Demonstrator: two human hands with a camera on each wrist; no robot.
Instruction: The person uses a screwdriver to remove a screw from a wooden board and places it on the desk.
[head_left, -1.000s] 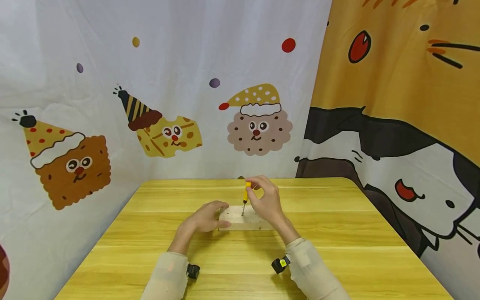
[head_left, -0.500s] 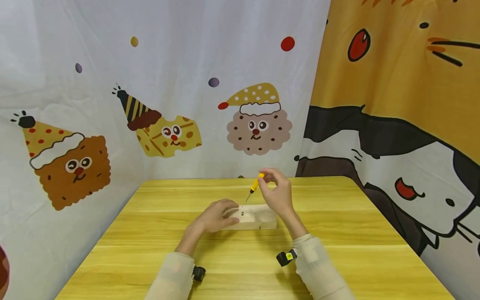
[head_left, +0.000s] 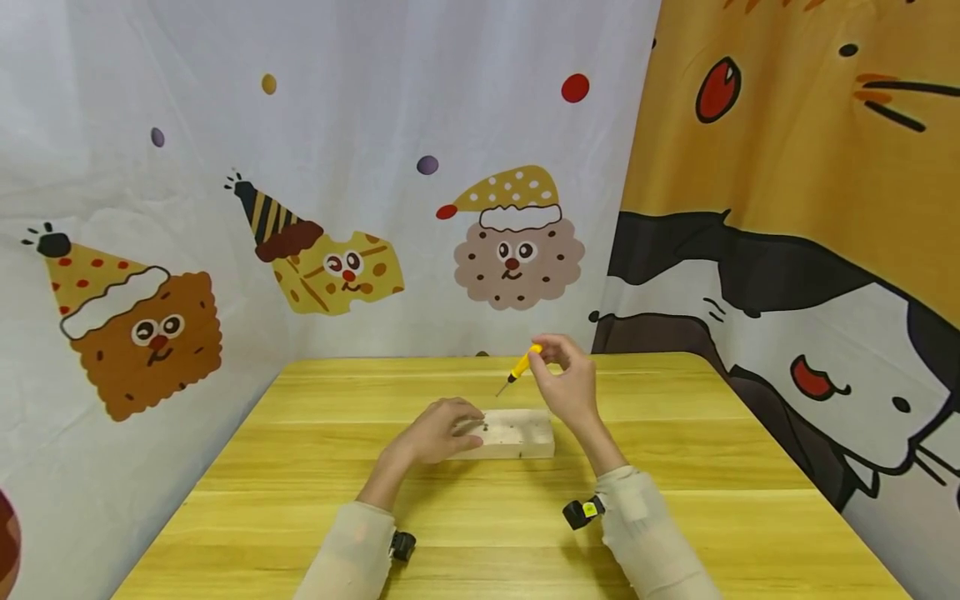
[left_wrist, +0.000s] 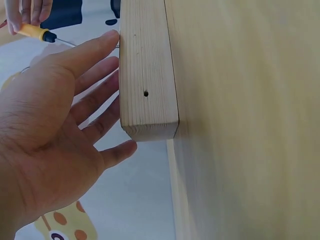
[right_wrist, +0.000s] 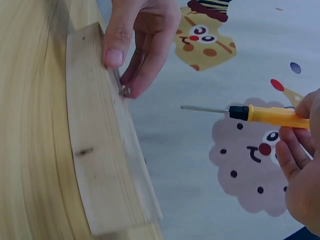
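Note:
A pale wooden block (head_left: 517, 433) with small holes lies on the table. My left hand (head_left: 442, 433) rests over its left part, fingers loosely extended and thumb by the front top edge; in the left wrist view the thumb tip (left_wrist: 111, 39) meets the block's edge. Close to those fingertips, a small metal screw (right_wrist: 125, 92) stands up from the block's top. My right hand (head_left: 573, 383) pinches the yellow handle of a screwdriver (head_left: 523, 365). The screwdriver tilts, its tip pointing down-left in the air above the block, apart from the screw.
The wood-grain table (head_left: 300, 483) reaches back to a white curtain (head_left: 360, 100) printed with cartoon snacks. An orange curtain (head_left: 795, 167) with cartoon animals hangs at the right. Black wrist cameras sit on both sleeves.
My right hand has lifted the screwdriver off the screw and moved it up and right, tilting it. My left hand has slid right from the block's left end, farther over the block.

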